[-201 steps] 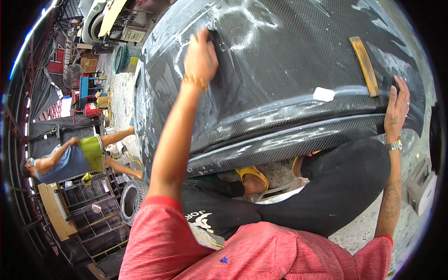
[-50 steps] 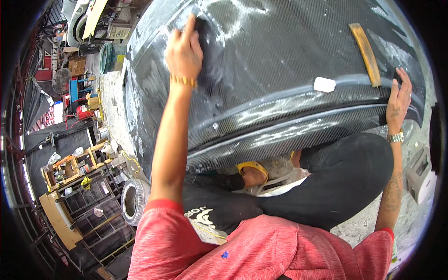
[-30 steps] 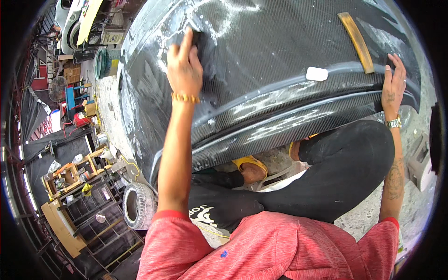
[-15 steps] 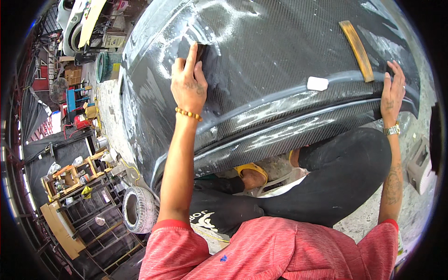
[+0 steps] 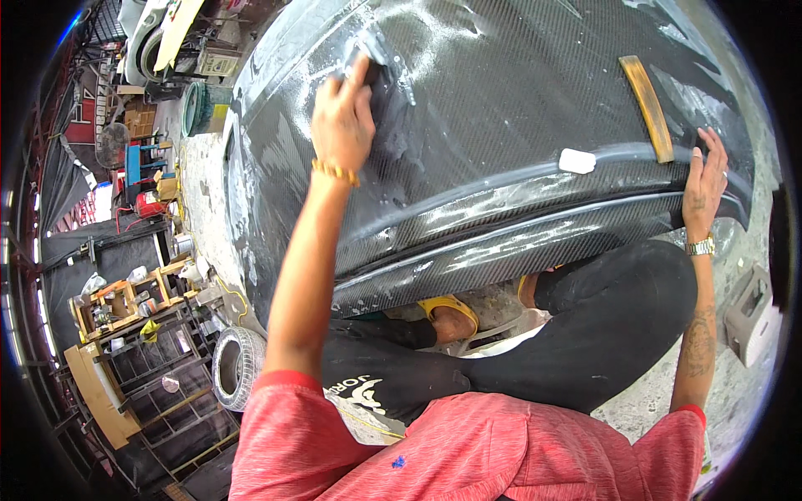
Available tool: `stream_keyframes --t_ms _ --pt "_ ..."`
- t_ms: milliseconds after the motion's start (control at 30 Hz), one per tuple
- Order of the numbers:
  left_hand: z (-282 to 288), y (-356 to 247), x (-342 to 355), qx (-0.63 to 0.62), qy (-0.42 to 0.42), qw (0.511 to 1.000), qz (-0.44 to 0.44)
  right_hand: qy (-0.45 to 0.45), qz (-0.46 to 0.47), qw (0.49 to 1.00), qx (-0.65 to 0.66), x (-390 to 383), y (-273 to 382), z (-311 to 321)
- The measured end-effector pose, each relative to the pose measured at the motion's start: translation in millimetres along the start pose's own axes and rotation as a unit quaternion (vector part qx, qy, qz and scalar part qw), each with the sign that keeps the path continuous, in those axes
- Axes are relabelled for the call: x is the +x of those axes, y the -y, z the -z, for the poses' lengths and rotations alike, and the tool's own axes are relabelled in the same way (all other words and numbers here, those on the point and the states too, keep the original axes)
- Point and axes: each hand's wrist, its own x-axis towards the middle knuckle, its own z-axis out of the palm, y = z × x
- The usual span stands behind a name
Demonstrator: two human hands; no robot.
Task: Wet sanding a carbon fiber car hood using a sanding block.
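A large carbon-fibre car body panel (image 5: pixel 493 108), dark and wet with whitish smears, lies across the view before me. My left hand (image 5: pixel 344 121) presses on its upper left part, index finger stretched forward. Under those fingers is a small dark piece, seemingly sandpaper (image 5: pixel 373 73), mostly covered by the hand. Whitish slurry surrounds the fingertips. My right hand (image 5: pixel 704 188) rests on the panel's right edge, fingers extended and holding nothing. Just beyond it lies a curved yellow-brown strip (image 5: pixel 647 108). A small white block (image 5: pixel 576 161) sits on the panel's raised ridge, left of that strip.
My bent legs (image 5: pixel 601 326) are beneath the near edge of the panel. At left stand a tyre (image 5: pixel 237 367), a metal rack (image 5: pixel 180 384), a wooden tray of small items (image 5: pixel 125 309) and a green bin (image 5: pixel 197 108). A grey plastic stool (image 5: pixel 749 313) is at the right.
My left hand has slid a little farther up and right over the panel, with the dark piece under its fingers. The right hand stays at the panel's right edge.
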Motion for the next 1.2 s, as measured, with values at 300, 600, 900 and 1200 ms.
stream_keyframes --t_ms 300,600,900,1200 --pt "-4 -7 -26 -0.023 0.044 0.998 0.033 0.000 0.012 1.000 -0.005 -2 2 3" --pt "-42 21 67 0.053 -0.043 0.998 0.001 0.002 0.029 0.999 -0.021 0 3 5" --pt "-8 -11 -19 0.024 0.023 0.998 -0.053 0.004 0.046 0.999 0.008 -1 -7 1" --pt "-18 -19 25 0.026 -0.011 0.999 -0.019 0.007 0.021 1.000 0.004 -2 -3 4"
